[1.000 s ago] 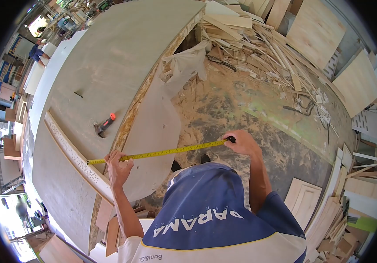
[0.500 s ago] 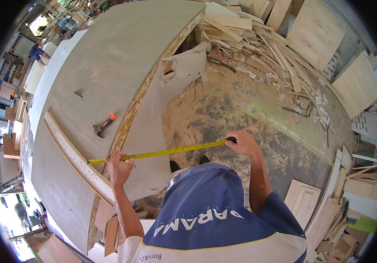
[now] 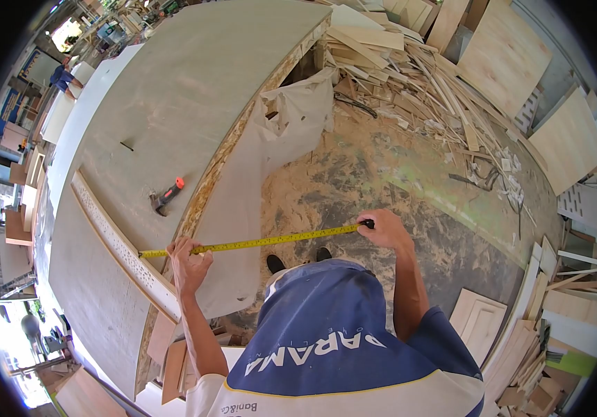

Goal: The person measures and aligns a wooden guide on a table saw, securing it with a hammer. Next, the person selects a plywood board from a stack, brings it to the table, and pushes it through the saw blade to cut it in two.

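A yellow tape measure (image 3: 277, 240) is pulled out between my two hands. My right hand (image 3: 385, 229) is closed around its dark case, out over the floor. My left hand (image 3: 188, 264) pinches the blade at the edge of the large grey worktable (image 3: 125, 208). The blade's free end reaches past my left fingers to a long, narrow board strip (image 3: 123, 244) with small holes or specks, lying along the table. Farther in on the tabletop lies a hammer (image 3: 167, 197) with a dark handle and an orange-red end.
A thin dark object (image 3: 127, 146) lies on the table. Plastic sheeting (image 3: 232, 229) hangs off its edge. Wood offcuts (image 3: 416, 90) are heaped on the floor at upper right. Boards (image 3: 479, 320) lean at lower right. Another person (image 3: 66, 78) is at far left.
My hands and the tape measure hold nearly the same position. The view has shifted slightly, and the distant person's posture differs a little.
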`<state>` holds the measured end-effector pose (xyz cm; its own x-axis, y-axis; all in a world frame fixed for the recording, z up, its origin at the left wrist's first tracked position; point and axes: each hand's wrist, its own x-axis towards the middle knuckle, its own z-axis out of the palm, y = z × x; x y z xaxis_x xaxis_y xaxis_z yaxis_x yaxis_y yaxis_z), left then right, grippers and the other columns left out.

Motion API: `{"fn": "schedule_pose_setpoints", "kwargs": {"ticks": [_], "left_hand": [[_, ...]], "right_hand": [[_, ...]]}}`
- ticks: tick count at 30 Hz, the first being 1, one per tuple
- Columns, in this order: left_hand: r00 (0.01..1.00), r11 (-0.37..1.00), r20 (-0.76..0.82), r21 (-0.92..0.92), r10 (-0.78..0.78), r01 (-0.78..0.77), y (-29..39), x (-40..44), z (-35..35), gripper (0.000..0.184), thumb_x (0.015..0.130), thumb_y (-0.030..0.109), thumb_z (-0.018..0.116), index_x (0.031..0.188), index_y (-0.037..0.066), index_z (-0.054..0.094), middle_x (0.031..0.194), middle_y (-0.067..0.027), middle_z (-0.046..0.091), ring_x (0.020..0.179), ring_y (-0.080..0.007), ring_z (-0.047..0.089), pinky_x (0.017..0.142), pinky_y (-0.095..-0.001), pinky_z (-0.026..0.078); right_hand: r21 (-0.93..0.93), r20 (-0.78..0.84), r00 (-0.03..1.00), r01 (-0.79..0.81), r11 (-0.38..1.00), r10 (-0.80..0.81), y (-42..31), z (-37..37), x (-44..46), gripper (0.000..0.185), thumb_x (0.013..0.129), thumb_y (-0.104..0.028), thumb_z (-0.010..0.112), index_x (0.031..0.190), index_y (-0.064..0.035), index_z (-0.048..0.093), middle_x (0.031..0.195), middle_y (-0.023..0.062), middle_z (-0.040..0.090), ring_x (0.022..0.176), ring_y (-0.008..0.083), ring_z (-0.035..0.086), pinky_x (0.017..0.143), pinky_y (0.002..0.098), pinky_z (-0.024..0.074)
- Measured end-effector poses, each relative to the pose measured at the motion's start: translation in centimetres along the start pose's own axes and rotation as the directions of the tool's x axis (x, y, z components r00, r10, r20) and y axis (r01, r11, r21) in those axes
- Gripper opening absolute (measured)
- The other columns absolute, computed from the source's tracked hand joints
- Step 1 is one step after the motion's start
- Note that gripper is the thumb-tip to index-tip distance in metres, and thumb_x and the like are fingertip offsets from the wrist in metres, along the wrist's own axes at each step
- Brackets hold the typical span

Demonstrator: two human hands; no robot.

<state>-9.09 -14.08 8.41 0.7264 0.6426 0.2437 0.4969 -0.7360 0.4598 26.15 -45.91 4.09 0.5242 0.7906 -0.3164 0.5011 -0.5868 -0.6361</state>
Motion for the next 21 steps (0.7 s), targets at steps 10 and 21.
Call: {"fn": "schedule_pose_setpoints", "kwargs": {"ticks": [10,21], "left_hand": [[1.0,1.0,0.014,-0.014,-0.002,0.003,-0.23,0.09,0.27,0.023,0.066,0.016,0.074,0.08,0.003,0.061,0.083,-0.0111,0.059,0.088,-0.0279,0.055,0.096,-0.0389,0.035],[0.999,0.999,0.035,-0.027,-0.022,0.023,0.14,0.19,0.42,0.023,0.066,0.016,0.074,0.08,0.003,0.061,0.083,-0.0119,0.06,0.091,-0.029,0.055,0.096,-0.039,0.035]], "right_hand": [[0.025,-0.001,1.0,0.028,0.999,-0.028,0.42,0.13,-0.24,0.027,0.08,-0.026,0.069,0.1,-0.0087,0.073,0.087,0.0134,0.07,0.078,0.0331,0.066,0.069,0.0411,0.0504],[0.031,-0.018,1.0,0.011,0.999,-0.01,0.31,0.01,-0.55,0.021,0.081,-0.024,0.066,0.096,-0.0102,0.074,0.086,0.0124,0.071,0.081,0.035,0.066,0.072,0.0431,0.0515]]}}
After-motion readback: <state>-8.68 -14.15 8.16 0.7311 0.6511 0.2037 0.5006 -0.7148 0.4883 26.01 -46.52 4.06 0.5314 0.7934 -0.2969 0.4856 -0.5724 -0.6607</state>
